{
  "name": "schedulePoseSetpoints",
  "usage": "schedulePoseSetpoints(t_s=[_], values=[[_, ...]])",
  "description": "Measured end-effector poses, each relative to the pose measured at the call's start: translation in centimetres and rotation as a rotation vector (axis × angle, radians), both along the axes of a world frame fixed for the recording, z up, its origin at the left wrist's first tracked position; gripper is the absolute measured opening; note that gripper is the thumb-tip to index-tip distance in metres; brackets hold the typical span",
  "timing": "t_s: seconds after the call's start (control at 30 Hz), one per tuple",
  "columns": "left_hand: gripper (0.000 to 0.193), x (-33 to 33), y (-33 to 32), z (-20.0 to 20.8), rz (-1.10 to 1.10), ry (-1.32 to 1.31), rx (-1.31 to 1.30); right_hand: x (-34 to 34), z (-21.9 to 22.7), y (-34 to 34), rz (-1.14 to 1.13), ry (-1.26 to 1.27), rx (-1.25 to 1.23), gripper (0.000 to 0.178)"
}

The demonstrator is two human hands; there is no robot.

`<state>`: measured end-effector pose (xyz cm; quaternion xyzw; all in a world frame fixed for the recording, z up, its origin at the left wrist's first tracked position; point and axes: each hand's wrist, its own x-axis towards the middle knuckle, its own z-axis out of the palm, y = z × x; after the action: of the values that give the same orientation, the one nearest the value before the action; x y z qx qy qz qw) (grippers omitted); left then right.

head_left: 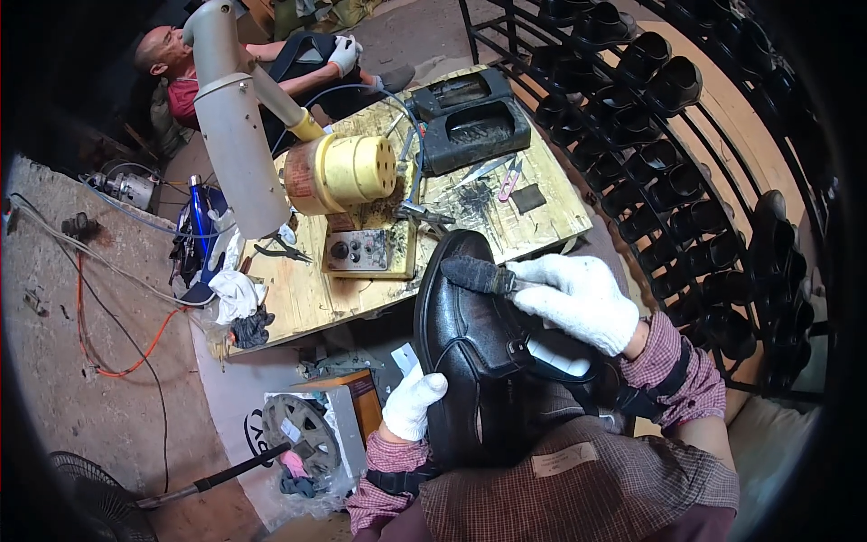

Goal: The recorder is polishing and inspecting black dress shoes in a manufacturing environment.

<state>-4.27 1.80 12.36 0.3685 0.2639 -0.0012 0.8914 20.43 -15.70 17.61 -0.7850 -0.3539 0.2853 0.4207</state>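
Observation:
A shiny black leather shoe with a small side buckle is tilted toe-up above my lap. My left hand, in a white knitted glove, grips its left side, the thumb showing and the other fingers hidden behind it. In my right hand, gloved too, is a brush with dark, matted bristles. Its head lies against the upper near the toe, and my fingers are closed round its handle. Below my right hand, a pale oval surface shows inside something dark, partly hidden.
Ahead stands a wooden worktable with a yellow-and-grey hot-air machine, a black twin-well tray, pink-handled snips and pliers. Racks of black shoes line the right. A person sits beyond the table; a fan stands lower left.

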Motion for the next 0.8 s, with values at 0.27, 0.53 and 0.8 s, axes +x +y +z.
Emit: schedulePoseSetpoints(t_s=[0.27,0.53,0.8], values=[[0.078,0.0,0.2,0.4,0.034,0.001,-0.053,-1.0,1.5,0.1,0.003,-0.187,0.010,0.036],[0.084,0.1,0.4,0.5,-0.022,0.012,0.059,-1.2,1.8,0.1,-0.023,-0.451,0.033,0.035],[0.084,0.1,0.6,-0.2,-0.090,-0.031,0.038,-1.5,2.0,0.5,-0.164,-0.257,0.136,0.038]])
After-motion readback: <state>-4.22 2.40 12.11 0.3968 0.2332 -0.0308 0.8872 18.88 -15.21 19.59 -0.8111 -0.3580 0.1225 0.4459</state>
